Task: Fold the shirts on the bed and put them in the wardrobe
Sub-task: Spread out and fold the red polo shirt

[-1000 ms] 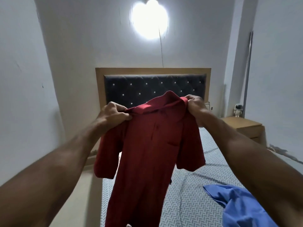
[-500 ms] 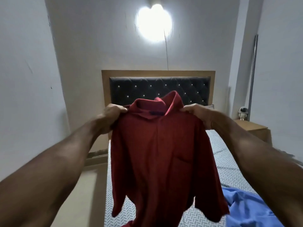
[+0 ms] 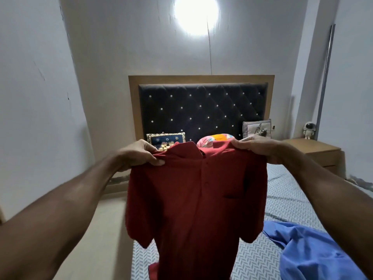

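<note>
Red polo shirt (image 3: 197,209) is held up at frame centre, front facing the camera, hanging over the bed (image 3: 286,201). Left shoulder seam is pinched by the left hand (image 3: 139,154), thumb on the front and fingers curled behind; right shoulder is gripped by the right hand (image 3: 256,146), fingers curled over the fabric. Blue shirt (image 3: 310,251) lies crumpled on the bed, lower right. Pillows (image 3: 166,138) are seen at the headboard (image 3: 201,106), centre.

Dark red knit polo shirt (image 3: 193,209) hangs unfolded above the bed w/ front showing; crumpled light blue shirt (image 3: 310,253) lies on the patterned grey bed sheet (image 3: 282,201).
</note>
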Tool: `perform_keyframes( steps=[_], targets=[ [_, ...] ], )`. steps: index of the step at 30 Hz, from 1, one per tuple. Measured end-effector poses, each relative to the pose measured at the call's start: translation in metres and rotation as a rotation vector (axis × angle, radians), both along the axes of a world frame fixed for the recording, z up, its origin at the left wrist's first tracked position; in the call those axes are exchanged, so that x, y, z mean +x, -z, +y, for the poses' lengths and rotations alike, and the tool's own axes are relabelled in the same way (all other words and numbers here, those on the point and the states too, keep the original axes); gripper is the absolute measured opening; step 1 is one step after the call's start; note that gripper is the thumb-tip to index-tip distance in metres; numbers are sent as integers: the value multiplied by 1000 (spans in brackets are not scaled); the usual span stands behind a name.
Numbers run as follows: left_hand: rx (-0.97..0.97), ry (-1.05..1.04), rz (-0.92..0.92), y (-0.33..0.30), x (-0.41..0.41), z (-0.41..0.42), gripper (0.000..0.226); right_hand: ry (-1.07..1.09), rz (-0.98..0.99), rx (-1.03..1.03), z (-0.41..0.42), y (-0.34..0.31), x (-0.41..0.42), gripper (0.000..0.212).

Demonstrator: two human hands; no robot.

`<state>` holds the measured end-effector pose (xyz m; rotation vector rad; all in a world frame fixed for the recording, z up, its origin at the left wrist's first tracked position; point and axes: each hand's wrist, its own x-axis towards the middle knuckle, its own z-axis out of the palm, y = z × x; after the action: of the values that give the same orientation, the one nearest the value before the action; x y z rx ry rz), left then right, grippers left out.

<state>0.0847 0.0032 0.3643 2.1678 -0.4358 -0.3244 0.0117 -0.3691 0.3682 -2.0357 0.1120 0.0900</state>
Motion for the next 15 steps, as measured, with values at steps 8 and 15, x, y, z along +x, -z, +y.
perform_keyframes(
  steps=[8,15],
  targets=[
    [519,-2,-625,21,24,-18,17,121,28,-666,-38,7,-8,20],
    [716,-270,-590,34,58,-37,12,397,-89,-693,-70,35,23,12]
  ],
)
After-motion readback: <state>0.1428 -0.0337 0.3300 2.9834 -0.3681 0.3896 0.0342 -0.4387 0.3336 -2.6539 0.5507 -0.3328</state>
